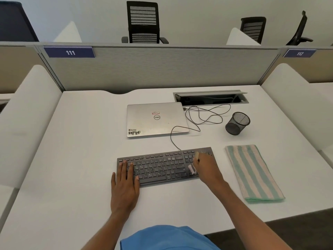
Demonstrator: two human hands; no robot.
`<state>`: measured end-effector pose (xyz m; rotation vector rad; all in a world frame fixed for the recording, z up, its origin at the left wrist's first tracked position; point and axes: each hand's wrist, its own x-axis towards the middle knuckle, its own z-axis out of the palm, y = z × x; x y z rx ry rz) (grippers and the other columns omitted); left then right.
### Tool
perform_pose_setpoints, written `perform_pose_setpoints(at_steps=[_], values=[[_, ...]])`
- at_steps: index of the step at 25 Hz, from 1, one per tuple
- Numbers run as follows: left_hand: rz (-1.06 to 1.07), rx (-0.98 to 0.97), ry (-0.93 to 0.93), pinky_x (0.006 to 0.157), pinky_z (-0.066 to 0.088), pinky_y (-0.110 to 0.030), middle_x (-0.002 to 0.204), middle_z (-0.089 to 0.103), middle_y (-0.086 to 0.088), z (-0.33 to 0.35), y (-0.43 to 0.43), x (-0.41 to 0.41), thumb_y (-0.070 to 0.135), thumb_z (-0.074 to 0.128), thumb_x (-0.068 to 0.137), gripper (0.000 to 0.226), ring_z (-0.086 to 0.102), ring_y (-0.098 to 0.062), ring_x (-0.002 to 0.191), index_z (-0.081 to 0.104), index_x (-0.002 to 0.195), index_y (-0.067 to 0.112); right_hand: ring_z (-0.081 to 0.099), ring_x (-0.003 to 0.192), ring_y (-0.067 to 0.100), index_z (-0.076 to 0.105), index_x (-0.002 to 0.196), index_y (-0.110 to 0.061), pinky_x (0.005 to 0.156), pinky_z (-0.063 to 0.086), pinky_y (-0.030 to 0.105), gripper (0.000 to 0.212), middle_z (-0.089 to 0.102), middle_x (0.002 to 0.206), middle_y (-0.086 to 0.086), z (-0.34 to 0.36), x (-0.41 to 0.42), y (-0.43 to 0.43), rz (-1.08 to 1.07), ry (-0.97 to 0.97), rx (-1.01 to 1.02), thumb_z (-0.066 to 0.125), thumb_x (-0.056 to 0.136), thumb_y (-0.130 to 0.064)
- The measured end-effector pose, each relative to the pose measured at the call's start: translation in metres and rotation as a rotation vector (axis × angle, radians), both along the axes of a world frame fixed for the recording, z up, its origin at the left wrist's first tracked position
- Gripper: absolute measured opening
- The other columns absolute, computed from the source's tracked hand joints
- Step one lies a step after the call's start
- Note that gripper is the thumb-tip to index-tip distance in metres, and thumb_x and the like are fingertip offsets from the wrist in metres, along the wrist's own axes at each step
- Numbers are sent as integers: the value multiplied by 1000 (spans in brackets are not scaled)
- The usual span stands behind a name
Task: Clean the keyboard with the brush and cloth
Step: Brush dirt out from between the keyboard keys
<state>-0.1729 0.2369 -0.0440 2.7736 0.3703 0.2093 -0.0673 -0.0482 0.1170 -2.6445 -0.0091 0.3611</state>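
A dark grey keyboard (162,165) lies across the middle of the white desk (81,150). My left hand (125,184) rests flat on its left end, fingers spread over the keys. My right hand (207,168) is closed around a small brush (192,168); its pale handle sticks up past my fingers and its light bristles touch the keys near the right end, by the number pad. A folded cloth (252,172) with green and pale stripes lies flat on the desk to the right of the keyboard, apart from both hands.
A shut silver laptop (156,120) lies behind the keyboard. The keyboard's black cable (203,114) loops toward an open cable hatch (210,98). A black mesh pen cup (237,123) lies tipped at the right. Partition walls enclose the desk.
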Motion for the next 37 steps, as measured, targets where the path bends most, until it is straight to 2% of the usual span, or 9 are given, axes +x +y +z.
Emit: perform_pose_setpoints(at_steps=[8, 13, 17, 22, 25, 28, 32, 35, 37], values=[[6, -3, 9, 130, 16, -53, 174, 22, -4, 0, 0, 1, 44, 24, 106, 64, 12, -21, 163, 35, 163, 15, 34, 52, 11, 40, 68, -14, 51, 29, 27, 34, 43, 59, -4, 12, 6, 4, -5, -13, 46, 44, 101, -11], [7, -2, 10, 130, 17, -53, 174, 22, -4, 0, 0, 0, 43, 25, 106, 64, 13, -21, 162, 35, 163, 15, 39, 51, 6, 38, 62, -17, 47, 25, 20, 43, 45, 59, -7, 0, -13, -6, 0, 66, 32, 39, 104, -13], [1, -2, 9, 130, 18, -53, 174, 22, -4, 0, -1, 0, 44, 24, 106, 65, 13, -22, 162, 35, 163, 15, 46, 58, 18, 46, 70, -11, 55, 34, 30, 36, 52, 65, 0, 10, -10, -13, 7, 38, -68, 40, 104, -21], [4, -3, 10, 130, 18, -54, 174, 22, -4, 0, 0, 1, 43, 24, 106, 65, 12, -21, 163, 35, 163, 14, 62, 61, 6, 59, 80, -11, 46, 37, 17, 23, 59, 73, -9, 31, 13, -4, 112, 102, 72, 48, 100, -12], [3, -5, 3, 130, 17, -53, 174, 23, -5, 1, 0, 1, 42, 26, 106, 64, 13, -22, 163, 36, 163, 14, 65, 79, 5, 63, 80, -27, 63, 45, 20, 23, 65, 83, -13, 24, 22, 3, 287, 181, -42, 55, 97, -14], [-2, -7, 6, 130, 17, -53, 174, 23, -4, 1, -2, -1, 43, 24, 106, 65, 12, -21, 163, 35, 163, 14, 68, 96, 17, 71, 102, -18, 88, 56, 35, 14, 72, 103, -1, 16, 30, -6, 306, 186, -105, 60, 93, -17], [4, -10, 4, 130, 18, -54, 174, 23, -4, 1, 0, 0, 43, 25, 106, 65, 14, -22, 162, 35, 163, 14, 66, 82, 16, 65, 85, -19, 72, 51, 28, 7, 73, 90, -8, 24, 32, -11, 337, 119, -311, 60, 85, -15], [3, -10, 2, 130, 17, -53, 174, 23, -4, 0, 0, 1, 43, 24, 106, 65, 13, -21, 162, 35, 163, 14, 64, 87, 14, 64, 84, -22, 78, 53, 33, 16, 71, 96, -8, 21, 30, 4, 343, 151, -194, 54, 95, -16], [8, -15, 3, 130, 16, -53, 174, 22, -3, 0, 0, 1, 43, 24, 107, 65, 12, -21, 163, 34, 164, 15, 62, 84, 11, 66, 97, -19, 74, 53, 19, 14, 67, 101, -1, 21, 26, 9, 347, 173, -94, 52, 99, -15]])
